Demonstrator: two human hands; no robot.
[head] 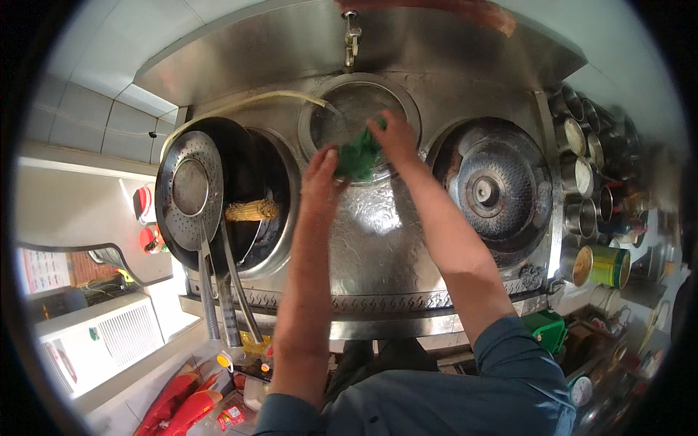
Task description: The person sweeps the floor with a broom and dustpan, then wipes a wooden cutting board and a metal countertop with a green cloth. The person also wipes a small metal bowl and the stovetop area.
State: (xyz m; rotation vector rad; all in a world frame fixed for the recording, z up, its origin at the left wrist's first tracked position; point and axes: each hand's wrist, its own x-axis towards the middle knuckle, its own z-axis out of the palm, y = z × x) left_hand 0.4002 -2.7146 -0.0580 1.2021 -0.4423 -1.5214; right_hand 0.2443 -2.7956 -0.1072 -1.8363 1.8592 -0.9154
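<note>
Both my hands hold a crumpled green cloth (358, 158) over the near rim of a round metal basin (349, 117) set in the steel counter. My left hand (322, 171) grips the cloth's left side; my right hand (393, 136) has its upper right part. Motion blurs the cloth and the fingers. Water runs into the basin from a pale hose (272, 94) whose end lies over the basin's far left edge. Behind the basin stands a metal tap (352, 41).
On the left, a perforated strainer (215, 163), a black wok (240, 136) and a bamboo brush (252, 210) rest on a burner. To the right is a burner well with a round burner (484, 190). Metal containers (575, 136) and a green tin (611, 266) line the right side.
</note>
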